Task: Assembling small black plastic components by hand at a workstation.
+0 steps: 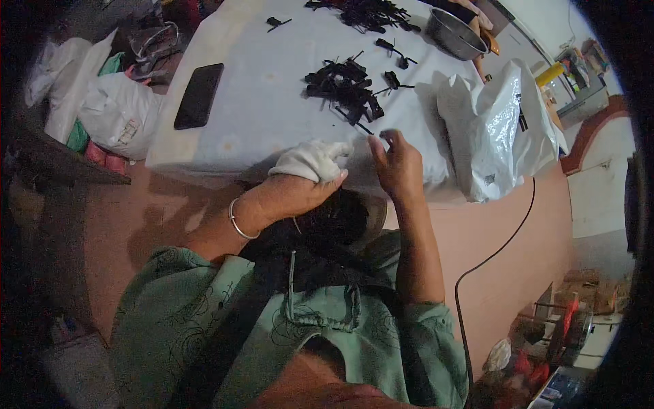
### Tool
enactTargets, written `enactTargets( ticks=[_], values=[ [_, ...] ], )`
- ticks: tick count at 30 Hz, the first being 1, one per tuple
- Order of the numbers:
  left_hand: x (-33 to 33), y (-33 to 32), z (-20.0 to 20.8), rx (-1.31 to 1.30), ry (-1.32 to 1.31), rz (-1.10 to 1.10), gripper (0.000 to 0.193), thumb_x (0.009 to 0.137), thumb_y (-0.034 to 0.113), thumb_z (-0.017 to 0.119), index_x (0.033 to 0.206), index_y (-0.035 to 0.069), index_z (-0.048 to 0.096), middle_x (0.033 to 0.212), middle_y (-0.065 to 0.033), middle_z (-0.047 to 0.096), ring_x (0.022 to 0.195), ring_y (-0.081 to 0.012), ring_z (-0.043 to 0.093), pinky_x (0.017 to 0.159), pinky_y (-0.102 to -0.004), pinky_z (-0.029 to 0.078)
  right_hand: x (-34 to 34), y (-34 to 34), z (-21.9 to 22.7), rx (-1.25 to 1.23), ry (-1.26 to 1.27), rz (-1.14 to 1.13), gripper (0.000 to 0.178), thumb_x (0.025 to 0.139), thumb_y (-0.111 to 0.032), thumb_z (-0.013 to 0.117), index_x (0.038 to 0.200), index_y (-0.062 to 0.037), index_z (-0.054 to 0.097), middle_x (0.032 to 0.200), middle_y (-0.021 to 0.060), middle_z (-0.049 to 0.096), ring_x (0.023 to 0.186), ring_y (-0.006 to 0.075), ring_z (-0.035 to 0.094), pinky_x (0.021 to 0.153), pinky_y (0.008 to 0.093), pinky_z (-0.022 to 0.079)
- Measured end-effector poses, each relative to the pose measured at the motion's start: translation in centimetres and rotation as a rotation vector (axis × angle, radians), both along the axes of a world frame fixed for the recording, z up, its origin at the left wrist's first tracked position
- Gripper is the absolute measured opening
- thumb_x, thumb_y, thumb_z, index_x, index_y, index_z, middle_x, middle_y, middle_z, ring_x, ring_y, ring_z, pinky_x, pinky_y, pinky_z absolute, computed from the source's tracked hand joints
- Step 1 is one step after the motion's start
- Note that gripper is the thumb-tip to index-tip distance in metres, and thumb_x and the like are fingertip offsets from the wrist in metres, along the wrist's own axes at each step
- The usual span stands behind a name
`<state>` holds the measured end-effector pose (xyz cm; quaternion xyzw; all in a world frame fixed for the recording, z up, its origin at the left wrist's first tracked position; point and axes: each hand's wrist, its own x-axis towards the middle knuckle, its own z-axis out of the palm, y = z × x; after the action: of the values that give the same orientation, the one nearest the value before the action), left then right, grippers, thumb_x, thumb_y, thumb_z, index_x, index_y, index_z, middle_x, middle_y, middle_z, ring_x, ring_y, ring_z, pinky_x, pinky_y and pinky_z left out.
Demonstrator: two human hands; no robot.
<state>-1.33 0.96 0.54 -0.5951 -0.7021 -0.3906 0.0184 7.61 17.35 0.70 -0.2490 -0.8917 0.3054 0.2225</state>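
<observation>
A bunched white cloth (308,161) covers the fingers of my left hand (323,185), which is closed at the table's front edge. The bare thumb presses along the cloth's edge; the other fingers are hidden under it. My right hand (398,163) is just to the right of it, fingers curled, thumb and forefinger a little apart. Close to its thumb tip ends a thin black piece with a stem (354,121), which reaches out of a pile of small black parts (340,87). I see nothing clearly held between the right fingertips.
A dark phone (198,97) lies on the white-covered table (252,88). Farther back are another black pile (368,13) and a grey metal bowl (455,35). A white plastic bag (501,129) stands at right. A black cable (494,255) runs along the floor.
</observation>
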Motion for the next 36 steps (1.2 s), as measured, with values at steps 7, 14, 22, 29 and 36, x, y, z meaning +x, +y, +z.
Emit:
enactTargets(
  ticks=[7, 14, 22, 29, 36],
  values=[
    [-1.4, 1.6, -1.3, 0.187, 0.030, 0.214, 0.020, 0.076, 0.014, 0.055, 0.091, 0.002, 0.055, 0.084, -0.0161, 0.056, 0.077, -0.0338, 0.054, 0.068, -0.0408, 0.044, -0.9, 0.4, -3.5, 0.447, 0.004, 0.228, 0.013, 0.073, -0.012, 0.057, 0.083, -0.0057, 0.053, 0.069, 0.0154, 0.056, 0.064, 0.0351, 0.055, 0.054, 0.0422, 0.044],
    [-1.8, 2.2, -1.8, 0.018, -0.061, 0.203, 0.021, 0.077, 0.019, 0.054, 0.092, 0.005, 0.054, 0.088, -0.0149, 0.057, 0.078, -0.0331, 0.055, 0.067, -0.0403, 0.044, 1.1, -1.8, -2.5, 0.434, 0.102, 0.440, 0.007, 0.075, -0.004, 0.053, 0.082, -0.0039, 0.052, 0.073, 0.0161, 0.056, 0.064, 0.0342, 0.055, 0.053, 0.0410, 0.043],
    [-3.6, 3.0, -1.7, -0.289, -0.660, 0.107, 0.022, 0.081, 0.018, 0.056, 0.099, 0.005, 0.055, 0.078, -0.0038, 0.056, 0.057, -0.0121, 0.052, 0.050, -0.0263, 0.043, 0.0, -0.3, -3.1, -0.145, 0.306, 0.414, 0.011, 0.082, -0.009, 0.052, 0.085, 0.0012, 0.055, 0.074, 0.0148, 0.057, 0.060, 0.0258, 0.053, 0.056, 0.0313, 0.042],
    [-5.8, 3.9, 1.8, -0.031, -1.012, 0.020, 0.027, 0.081, 0.022, 0.057, 0.104, 0.007, 0.057, 0.075, 0.0003, 0.056, 0.053, -0.0073, 0.049, 0.045, -0.0244, 0.041, -3.2, 0.7, -0.7, -0.302, 0.439, 0.309, 0.018, 0.086, -0.016, 0.051, 0.077, 0.0001, 0.052, 0.059, 0.0022, 0.047, 0.055, 0.0098, 0.043, 0.051, 0.0247, 0.037],
    [-3.8, 1.8, -1.4, -0.281, -0.751, 0.037, 0.027, 0.079, 0.019, 0.060, 0.100, 0.004, 0.056, 0.076, -0.0008, 0.056, 0.052, -0.0065, 0.047, 0.040, -0.0218, 0.039, 0.2, -2.3, -1.7, -0.066, 0.254, 0.394, 0.007, 0.081, -0.007, 0.054, 0.080, 0.0000, 0.053, 0.070, 0.0168, 0.056, 0.058, 0.0263, 0.054, 0.053, 0.0327, 0.042]
  ],
)
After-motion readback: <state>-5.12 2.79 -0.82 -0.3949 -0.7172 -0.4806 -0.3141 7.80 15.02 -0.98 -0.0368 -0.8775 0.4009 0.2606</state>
